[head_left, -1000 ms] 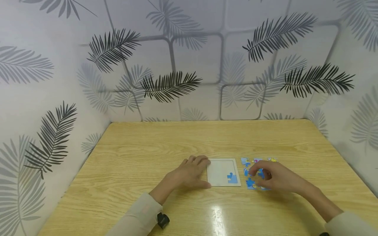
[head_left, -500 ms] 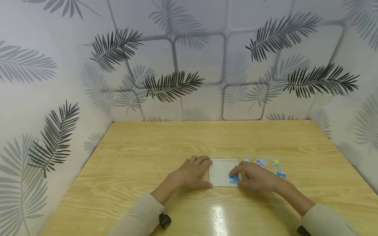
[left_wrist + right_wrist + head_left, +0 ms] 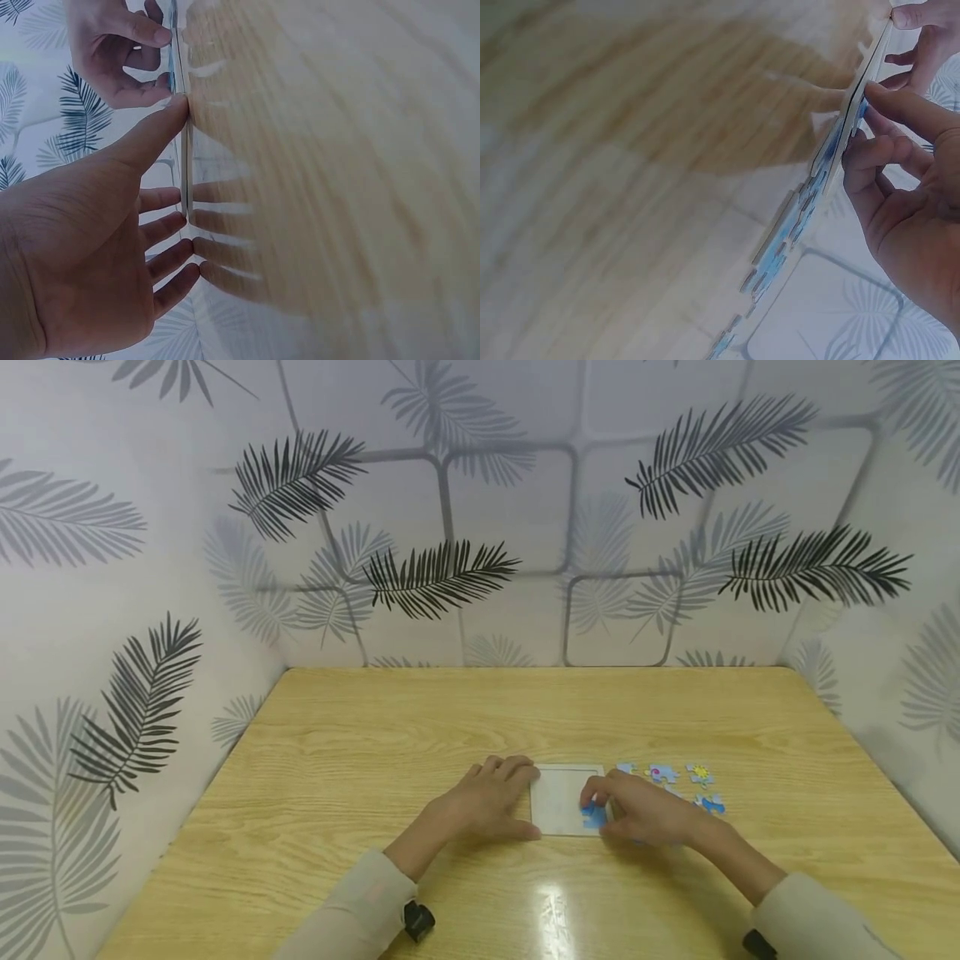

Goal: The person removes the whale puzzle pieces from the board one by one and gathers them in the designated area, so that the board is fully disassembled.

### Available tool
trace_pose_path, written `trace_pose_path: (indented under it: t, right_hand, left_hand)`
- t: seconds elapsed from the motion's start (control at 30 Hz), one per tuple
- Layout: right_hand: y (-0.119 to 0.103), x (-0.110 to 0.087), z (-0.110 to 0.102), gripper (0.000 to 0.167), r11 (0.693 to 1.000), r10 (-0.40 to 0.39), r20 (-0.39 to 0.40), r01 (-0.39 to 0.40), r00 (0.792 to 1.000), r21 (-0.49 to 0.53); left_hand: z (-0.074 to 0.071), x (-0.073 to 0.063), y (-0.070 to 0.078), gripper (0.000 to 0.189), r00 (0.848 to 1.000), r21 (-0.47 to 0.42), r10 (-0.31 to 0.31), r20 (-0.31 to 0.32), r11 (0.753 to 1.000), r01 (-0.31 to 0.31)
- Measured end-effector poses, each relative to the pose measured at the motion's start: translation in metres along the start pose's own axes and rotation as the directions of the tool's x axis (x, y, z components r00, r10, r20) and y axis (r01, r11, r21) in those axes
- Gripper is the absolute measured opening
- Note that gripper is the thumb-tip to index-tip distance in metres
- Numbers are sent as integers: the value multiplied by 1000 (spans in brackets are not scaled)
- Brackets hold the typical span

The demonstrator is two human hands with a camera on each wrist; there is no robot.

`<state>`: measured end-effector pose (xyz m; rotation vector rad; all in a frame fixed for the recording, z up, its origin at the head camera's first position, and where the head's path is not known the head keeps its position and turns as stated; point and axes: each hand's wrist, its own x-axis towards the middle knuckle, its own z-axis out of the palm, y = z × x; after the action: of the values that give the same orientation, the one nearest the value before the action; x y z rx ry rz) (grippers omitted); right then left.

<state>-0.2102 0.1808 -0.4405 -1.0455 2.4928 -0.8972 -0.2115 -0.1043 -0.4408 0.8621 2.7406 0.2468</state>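
Note:
On the table lies a white square puzzle tray (image 3: 555,802), with a blue puzzle piece (image 3: 596,817) in its near right corner. My left hand (image 3: 487,802) rests at the tray's left side, fingers and thumb spread and fairly straight, thumb at the near corner. In the left wrist view the thumb of the left hand (image 3: 97,240) touches the tray's edge. My right hand (image 3: 648,810) is over the tray's right side, its curled fingers and thumb pinching the blue piece. In the right wrist view, blue shows between thumb and fingers of the right hand (image 3: 915,172).
Several loose puzzle pieces lie right of the tray, among them one with a yellow sun (image 3: 701,772) and one with a pink spiral (image 3: 663,773). Some are partly hidden by the right hand. The wooden table (image 3: 420,718) meets a leaf-patterned wall (image 3: 517,610) at the back.
My right hand has moved left from the loose pieces to the tray's right side, onto the blue piece, then shifted slightly there. The left hand stays in place at the tray.

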Motion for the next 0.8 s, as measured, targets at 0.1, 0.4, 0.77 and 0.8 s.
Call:
trace_pose_path:
  t: [0.1,0.4,0.77,0.8]
  right_hand:
    - [-2,3,-1,31,1000,13,-3,-13,1000,5]
    - [-5,2,-3,29,999,21,-50,-19,999,30]
    - [20,-40,-27,24,995,-70,-139,78,988,58]
    - [22,-45,-30,24,996,-60,-144,68,988,52]
  left_hand:
    - [-1,0,0,82,1000,1,1,-2,1000,-1]
    - [0,-2,-1,81,1000,-8,-3,3,1000,3]
    - [-3,-1,0,81,1000,-40,7,11,999,-6]
    - [-3,-1,0,81,1000,-42,3,13,999,-2]
